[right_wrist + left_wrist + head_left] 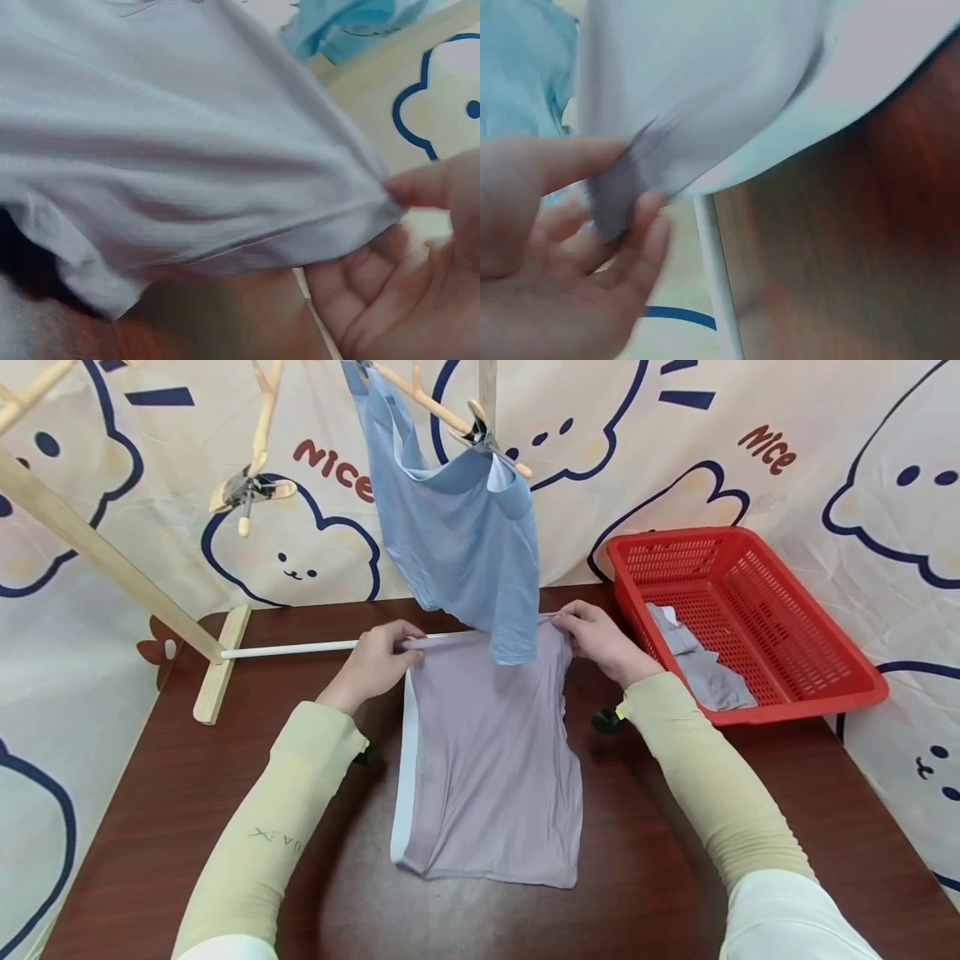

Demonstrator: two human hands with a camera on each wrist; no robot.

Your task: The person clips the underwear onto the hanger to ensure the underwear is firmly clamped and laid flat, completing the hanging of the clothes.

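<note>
One mauve garment (498, 768) is held over the table (165, 810), left of a red basket (795, 710), its far edge pinched at opposite ends in the grip of left hand (373, 662) and right hand (602, 642).

Clock centred on the held cloth (498, 777), which is over the table (225, 860). My left hand (375, 662) at its 11 o'clock corner, right hand (602, 642) at 1. Hanging cloth (461, 527) at 12, covering part of the far edge from above. Rack foot (222, 668) at 10, rod (300, 649) running from it behind my left hand. Basket (810, 703) at 2, loose cloth (708, 672) in its 8 o'clock side.
</note>
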